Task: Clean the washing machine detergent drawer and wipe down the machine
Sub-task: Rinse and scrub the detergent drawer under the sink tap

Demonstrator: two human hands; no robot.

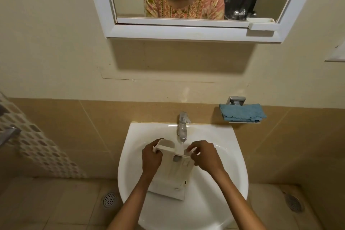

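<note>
Head camera showed the left hand [151,157] curled round the left wall of the detergent drawer [172,173], an off-white plastic tray with a rounded compartment at its far end, held over the white sink [134,133] under the running tap [182,127]. The right hand [204,155] pinched its right edge. A blue cloth [242,112] lay further right.

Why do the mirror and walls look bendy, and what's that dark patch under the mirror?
Head view: the wide-angle lens bows straight lines near the edges, so the mirror frame splays outward; the dark patch is the mirror's shadow, lit from above; a pale glare sits over the tap; the detergent drawer held by the left hand and right hand looks soft.
</note>
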